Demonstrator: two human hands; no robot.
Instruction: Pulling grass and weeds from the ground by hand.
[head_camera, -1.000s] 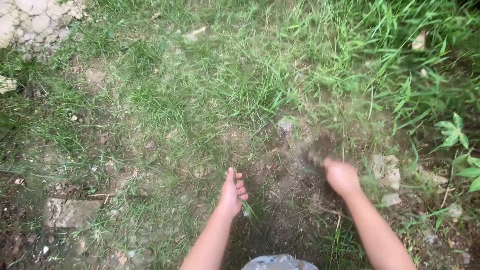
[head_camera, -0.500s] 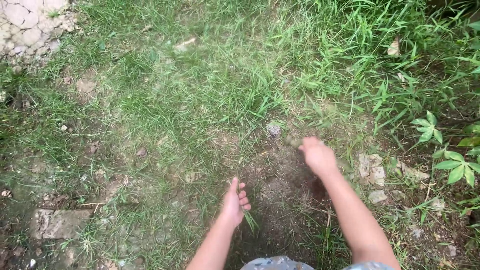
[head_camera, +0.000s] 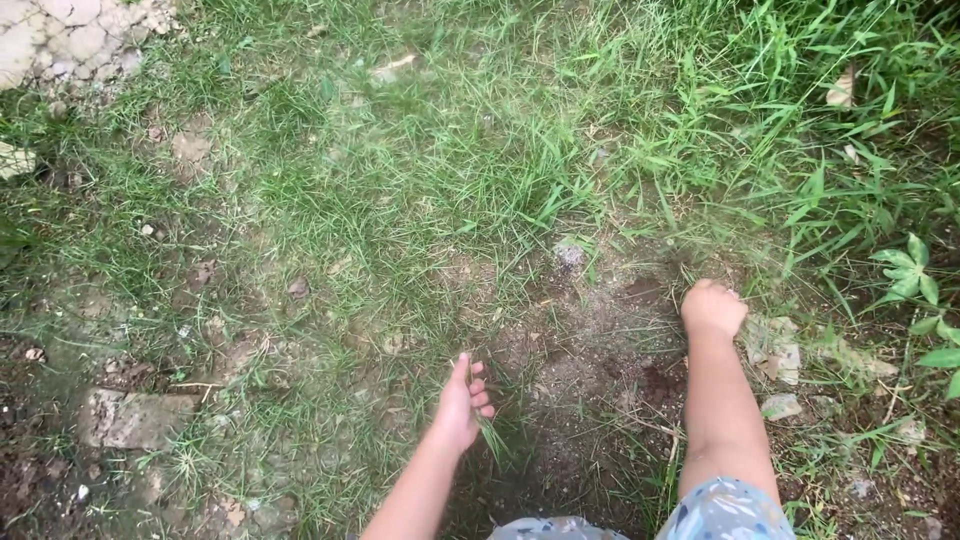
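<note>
Green blades: the left hand (head_camera: 462, 400) holds a few thin grass blades (head_camera: 490, 432), which hang from the fingers over the bare soil.
Left fingers: curled lightly in, the thumb up, pinching the blades near their tops.
Right hand: the right hand (head_camera: 712, 308) is down at the far edge of the bare soil patch (head_camera: 590, 370), where grass clumps (head_camera: 690, 240) meet the dirt.
Right fingers: bunched together into a fist; it seems to be closed on grass at ground level, but the view does not show what is inside.
Handling: the blades look light, limp and easy to tear, so a grip low by the roots would likely hold better than one at the tips; rooted clumps will probably resist and bring crumbly soil with them.
Nearby: pale flat stones (head_camera: 775, 345) lie just right of the right hand, a small grey stone (head_camera: 570, 252) sits beyond the soil patch.
Farther off: a flat slab (head_camera: 135, 418) lies at left and broad-leaved weeds (head_camera: 910, 265) grow at right.
Below: patterned light clothing (head_camera: 725, 510) shows at the bottom edge.
</note>
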